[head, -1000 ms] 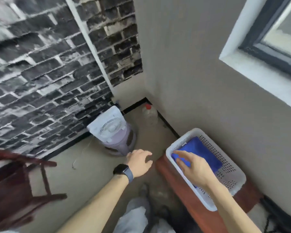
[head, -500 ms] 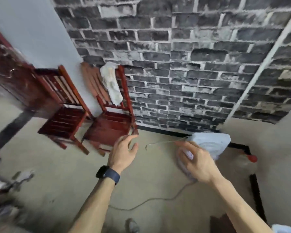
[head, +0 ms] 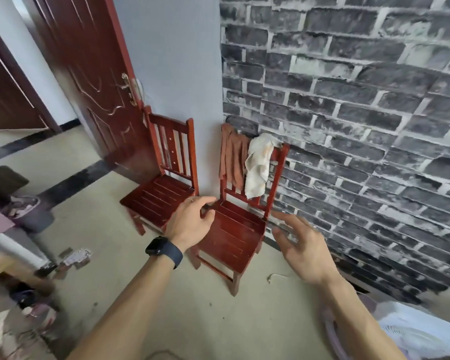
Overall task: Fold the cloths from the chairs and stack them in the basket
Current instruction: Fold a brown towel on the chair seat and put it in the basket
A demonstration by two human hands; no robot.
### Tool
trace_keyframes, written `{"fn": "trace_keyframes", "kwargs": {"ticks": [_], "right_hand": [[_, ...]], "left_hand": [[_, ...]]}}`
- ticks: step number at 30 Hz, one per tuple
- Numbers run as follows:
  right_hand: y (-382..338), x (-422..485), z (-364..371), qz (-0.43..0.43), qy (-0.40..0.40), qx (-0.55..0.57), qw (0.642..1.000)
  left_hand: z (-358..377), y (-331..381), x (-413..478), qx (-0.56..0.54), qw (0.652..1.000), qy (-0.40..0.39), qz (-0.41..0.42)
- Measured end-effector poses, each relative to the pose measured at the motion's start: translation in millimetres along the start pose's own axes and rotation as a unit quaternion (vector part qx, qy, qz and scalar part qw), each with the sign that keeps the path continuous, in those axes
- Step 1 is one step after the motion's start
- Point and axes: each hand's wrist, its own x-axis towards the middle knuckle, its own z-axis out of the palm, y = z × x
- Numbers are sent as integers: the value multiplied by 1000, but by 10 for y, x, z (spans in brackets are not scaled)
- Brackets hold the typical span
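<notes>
Two small red wooden chairs stand against the wall. The right chair (head: 234,237) has a brown cloth (head: 232,157) and a white stained cloth (head: 257,167) draped over its backrest. The left chair (head: 164,196) carries nothing. My left hand (head: 190,222), with a dark watch on its wrist, hovers open over the front left of the right chair's seat. My right hand (head: 304,248) is open with spread fingers, just right of that seat. Both hands are below the cloths and touch neither. The basket is out of view.
A dark red door (head: 89,81) stands open left of the chairs. A white fan (head: 413,331) sits on the floor at the lower right. Clutter and a purple bin (head: 31,214) lie along the left edge. The grey brick wall (head: 361,126) rises behind the right chair.
The view swung left from the basket with the blue cloth to the chairs. Both hands left the basket, empty, and now reach out toward the right chair, which looks closer.
</notes>
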Motion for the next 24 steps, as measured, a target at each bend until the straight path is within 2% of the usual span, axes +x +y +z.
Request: {"fn": "trace_keyframes", "kwargs": {"ticks": [8, 13, 18, 21, 24], "right_hand": [[-141, 1162, 356, -27, -9, -42, 999], [117, 2106, 552, -25, -18, -61, 998], [420, 3073, 762, -21, 21, -85, 996], [680, 3707, 850, 8, 28, -141, 990], [920, 4265, 932, 75, -7, -194, 978]], "left_hand": [[-120, -325, 1073, -1, 1000, 14, -4], [-85, -446, 1973, 13, 1000, 13, 9], [-13, -591, 2864, 40, 999, -8, 20], [89, -614, 3410, 43, 998, -34, 16], [211, -629, 3893, 54, 996, -62, 23]]}}
